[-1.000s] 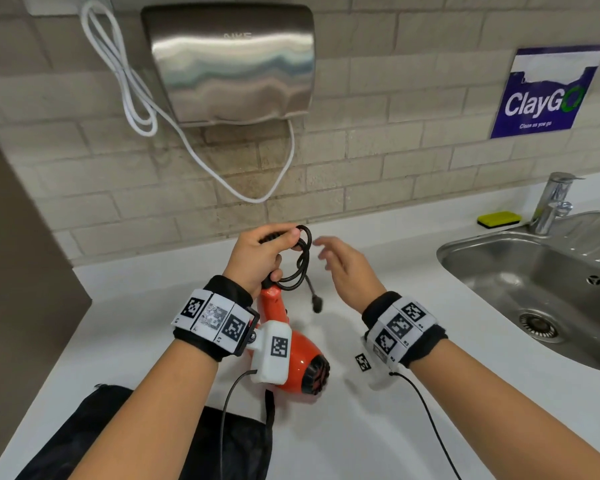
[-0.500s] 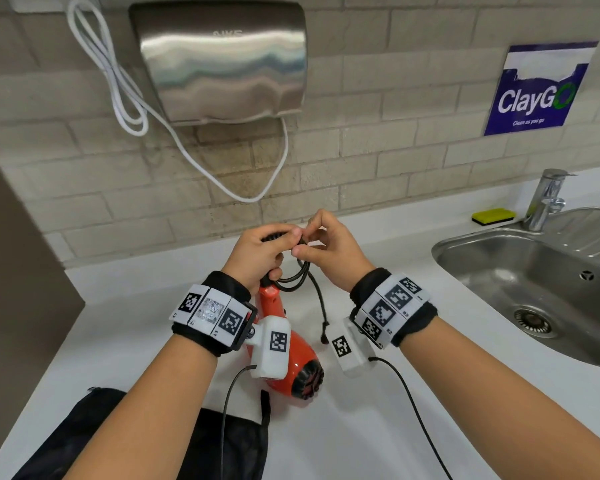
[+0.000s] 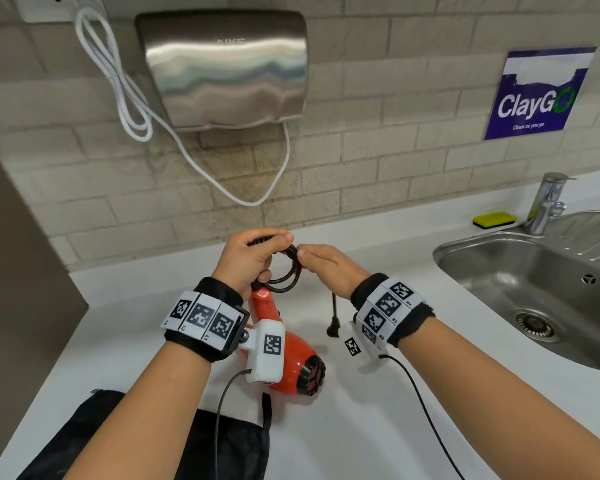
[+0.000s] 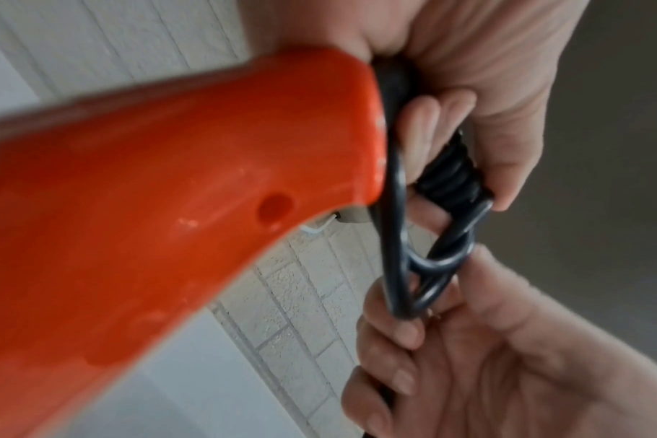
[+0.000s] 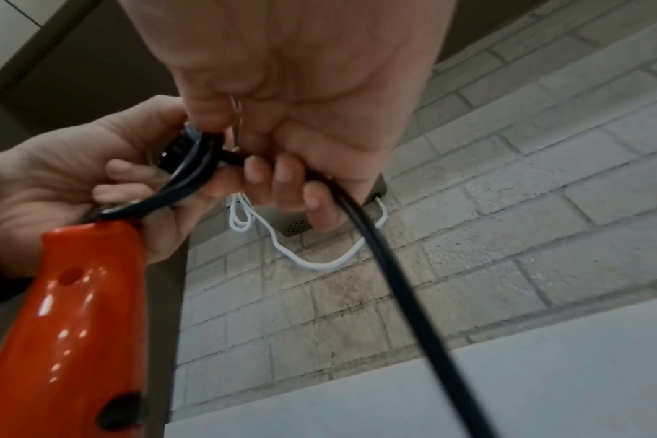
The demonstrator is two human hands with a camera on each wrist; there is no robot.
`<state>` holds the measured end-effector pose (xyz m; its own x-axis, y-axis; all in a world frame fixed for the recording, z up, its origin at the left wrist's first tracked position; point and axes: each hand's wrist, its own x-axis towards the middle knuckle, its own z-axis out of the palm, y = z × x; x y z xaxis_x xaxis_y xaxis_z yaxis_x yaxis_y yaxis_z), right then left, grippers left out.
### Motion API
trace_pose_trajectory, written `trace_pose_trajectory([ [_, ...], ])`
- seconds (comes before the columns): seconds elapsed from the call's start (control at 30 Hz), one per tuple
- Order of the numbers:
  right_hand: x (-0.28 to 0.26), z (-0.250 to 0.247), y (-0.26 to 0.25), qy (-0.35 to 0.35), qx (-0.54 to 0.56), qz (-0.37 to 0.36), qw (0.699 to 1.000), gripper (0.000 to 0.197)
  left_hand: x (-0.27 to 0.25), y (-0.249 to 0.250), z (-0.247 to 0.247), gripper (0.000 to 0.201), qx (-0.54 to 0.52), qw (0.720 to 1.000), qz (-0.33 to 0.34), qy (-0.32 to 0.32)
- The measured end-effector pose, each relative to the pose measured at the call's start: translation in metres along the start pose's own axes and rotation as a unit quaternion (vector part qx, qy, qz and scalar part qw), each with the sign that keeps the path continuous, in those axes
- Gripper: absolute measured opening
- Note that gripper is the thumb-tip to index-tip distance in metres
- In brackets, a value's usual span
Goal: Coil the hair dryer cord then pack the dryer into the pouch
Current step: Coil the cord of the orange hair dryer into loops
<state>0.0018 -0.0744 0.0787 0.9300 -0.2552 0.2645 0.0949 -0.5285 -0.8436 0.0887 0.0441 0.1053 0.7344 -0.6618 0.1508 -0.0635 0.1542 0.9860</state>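
An orange hair dryer hangs nozzle-down above the white counter. My left hand grips the top of its handle together with several black cord loops. My right hand pinches the same black cord just right of the loops. The cord's tail drops from that hand, and the plug dangles below it. The black pouch lies flat on the counter at the near left, partly hidden by my left forearm.
A steel sink with a tap and a yellow sponge is at the right. A wall-mounted hand dryer with a white cable hangs on the brick wall ahead. A brown panel bounds the left.
My right hand came in from an open position to the cord beside my left hand and now pinches it; the plug has swung lower to the right.
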Motion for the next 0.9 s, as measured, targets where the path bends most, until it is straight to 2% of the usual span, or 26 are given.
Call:
trace_pose_trajectory([
  [0.13, 0.000, -0.010, -0.008, -0.002, -0.030, 0.016, 0.999, 0.036, -0.003, 0.001, -0.004, 0.009, -0.001, 1.000, -0.007, -0.016],
  [0.23, 0.000, -0.017, -0.014, 0.014, -0.081, 0.006, 0.997, 0.034, -0.005, 0.002, -0.005, 0.013, 0.023, 0.999, -0.015, -0.035],
  [0.33, 0.000, -0.020, -0.018, 0.061, -0.127, -0.003, 0.990, 0.024, -0.005, 0.003, -0.004, 0.013, 0.058, 0.997, -0.011, -0.041],
  [0.53, -0.002, -0.018, -0.028, 0.150, -0.163, -0.043, 0.974, 0.023, -0.003, 0.004, 0.001, 0.016, 0.095, 0.993, -0.017, -0.065],
  [0.8, -0.005, -0.012, -0.029, 0.194, -0.183, -0.088, 0.960, 0.019, -0.005, 0.005, 0.001, 0.016, 0.068, 0.993, -0.044, -0.086],
  [0.9, -0.004, -0.012, -0.030, 0.196, -0.189, -0.103, 0.957, 0.018, -0.005, 0.005, -0.001, 0.024, 0.048, 0.993, -0.051, -0.097],
])
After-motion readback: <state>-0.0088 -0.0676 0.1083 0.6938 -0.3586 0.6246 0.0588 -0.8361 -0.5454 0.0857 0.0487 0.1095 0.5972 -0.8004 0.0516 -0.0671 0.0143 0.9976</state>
